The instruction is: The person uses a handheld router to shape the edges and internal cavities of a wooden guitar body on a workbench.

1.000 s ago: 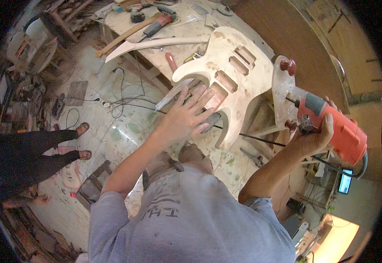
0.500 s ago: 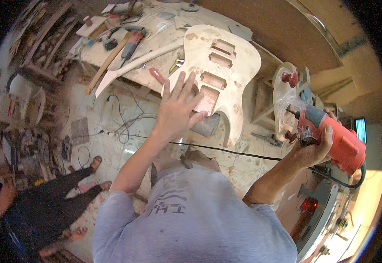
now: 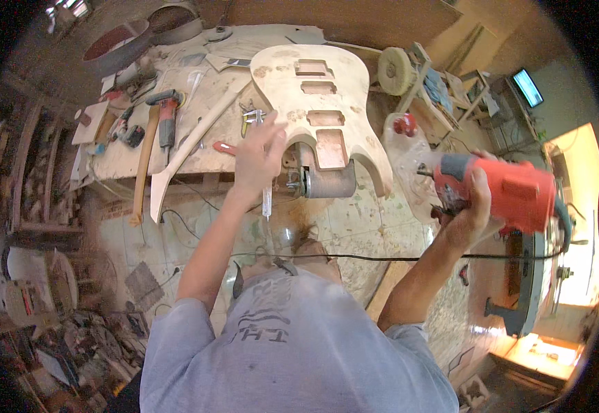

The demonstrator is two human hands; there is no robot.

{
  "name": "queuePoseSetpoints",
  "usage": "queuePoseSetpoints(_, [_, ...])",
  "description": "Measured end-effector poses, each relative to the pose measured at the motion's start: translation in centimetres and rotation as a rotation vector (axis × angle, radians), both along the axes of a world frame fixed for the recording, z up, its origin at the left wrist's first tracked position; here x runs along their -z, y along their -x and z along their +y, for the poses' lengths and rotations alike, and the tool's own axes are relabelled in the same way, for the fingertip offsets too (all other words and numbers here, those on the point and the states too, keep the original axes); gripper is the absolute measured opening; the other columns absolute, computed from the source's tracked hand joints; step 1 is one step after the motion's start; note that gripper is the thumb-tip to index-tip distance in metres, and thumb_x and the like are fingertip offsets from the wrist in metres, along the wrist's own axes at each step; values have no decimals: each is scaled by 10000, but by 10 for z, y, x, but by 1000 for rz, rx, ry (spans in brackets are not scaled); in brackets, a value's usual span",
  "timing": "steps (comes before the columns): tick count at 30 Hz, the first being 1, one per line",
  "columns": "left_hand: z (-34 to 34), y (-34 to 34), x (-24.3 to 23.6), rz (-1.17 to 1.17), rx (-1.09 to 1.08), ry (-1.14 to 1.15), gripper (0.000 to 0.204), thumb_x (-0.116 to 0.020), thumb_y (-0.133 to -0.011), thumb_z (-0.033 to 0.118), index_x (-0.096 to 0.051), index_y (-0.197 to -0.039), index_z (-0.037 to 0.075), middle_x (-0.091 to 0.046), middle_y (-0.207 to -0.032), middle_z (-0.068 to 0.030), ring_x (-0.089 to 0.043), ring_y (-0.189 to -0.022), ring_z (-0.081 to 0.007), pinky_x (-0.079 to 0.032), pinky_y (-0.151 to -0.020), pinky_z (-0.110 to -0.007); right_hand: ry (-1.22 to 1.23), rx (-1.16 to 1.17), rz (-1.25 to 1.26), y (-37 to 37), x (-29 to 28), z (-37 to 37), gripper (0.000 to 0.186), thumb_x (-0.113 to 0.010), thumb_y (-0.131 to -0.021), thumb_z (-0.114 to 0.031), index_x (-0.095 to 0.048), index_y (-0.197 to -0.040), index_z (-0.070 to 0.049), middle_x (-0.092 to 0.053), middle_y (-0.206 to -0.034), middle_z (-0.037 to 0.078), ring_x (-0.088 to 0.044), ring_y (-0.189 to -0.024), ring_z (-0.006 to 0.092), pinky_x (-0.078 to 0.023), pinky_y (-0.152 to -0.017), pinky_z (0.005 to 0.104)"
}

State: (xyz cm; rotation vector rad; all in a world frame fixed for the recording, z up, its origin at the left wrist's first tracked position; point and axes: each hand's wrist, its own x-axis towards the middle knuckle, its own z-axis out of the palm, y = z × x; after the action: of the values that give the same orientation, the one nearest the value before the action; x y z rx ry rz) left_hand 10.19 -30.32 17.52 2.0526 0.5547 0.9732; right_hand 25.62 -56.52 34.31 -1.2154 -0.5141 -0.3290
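My right hand [image 3: 470, 219] is wrapped round a red router [image 3: 509, 196] with a grey front. It is held at the right, apart from the guitar body. Its clear base plate [image 3: 402, 158] carries a red knob [image 3: 404, 124]. Near the pale wooden guitar body [image 3: 346, 76], my left hand [image 3: 257, 162] closes round a slim silver tool [image 3: 267, 202] whose ends show above and below the fingers. The guitar body lies on the bench with several cut pockets, its horns past the bench edge. Beneath the horns sits a grey cylinder [image 3: 332, 180].
The bench [image 3: 203, 148] holds a red-grey power tool [image 3: 167, 117], a cordless drill [image 3: 131, 134], a wooden neck [image 3: 203, 141], a long wooden handle [image 3: 146, 165] and a red-handled tool [image 3: 224, 147]. A black cord [image 3: 382, 259] crosses before my waist. A pale round wheel [image 3: 396, 71] stands at back right.
My left hand has left the guitar body and now holds the slim silver tool. The router has turned more level in my right hand. My view has shifted, and the person at lower left is out of sight.
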Motion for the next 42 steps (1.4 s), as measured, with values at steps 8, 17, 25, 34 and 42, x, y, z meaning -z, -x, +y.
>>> queuePoseSetpoints(8, [56, -21, 29, -70, 340, 231, 641, -397, -1112, 552, -609, -1475, 68, -484, -1611, -207, -326, -1578, -337, -234, -1285, -440, 331, -100, -65, 23, -1, 74, 360, -899, -763, -175, -710, -1044, -55, -747, -939, 26, -706, -850, 144, -568, -792, 319])
queuePoseSetpoints(17, [41, -23, 15, 42, 354, 113, 622, -683, -1006, 470, -613, -1477, 70, -364, -1689, -202, -205, -1623, -327, -208, -1297, -447, 450, -58, -114, 23, 52, 131, 420, -898, -742, -221, -696, -1056, -30, -743, -932, 48, -700, -818, 154, -559, -765, 332])
queuePoseSetpoints(25, [43, -29, 20, 89, 275, 62, 474, -739, -974, 357, -697, -1409, 173, -291, -1701, -263, -170, -1626, -373, -225, -1286, -443, 490, -50, -121, 21, 64, 139, 442, -899, -742, -228, -672, -1065, -28, -740, -959, 62, -701, -850, 182, -554, -789, 348])
queuePoseSetpoints(34, [54, -43, 21, 121, 186, 27, 415, -736, -969, 349, -741, -1351, 186, -187, -1724, -295, -139, -1626, -407, -227, -1286, -457, 414, -95, -97, 30, 68, 147, 462, -915, -752, -232, -671, -1085, -23, -735, -969, 71, -693, -873, 196, -551, -813, 351])
queuePoseSetpoints(42, [57, -47, 20, 126, 174, 46, 401, -717, -976, 333, -736, -1350, 191, -235, -1723, -254, -131, -1623, -417, -231, -1290, -468, 576, -142, -217, 11, 75, 150, 459, -942, -739, -273, -705, -1038, -17, -744, -929, 54, -699, -818, 166, -563, -759, 335])
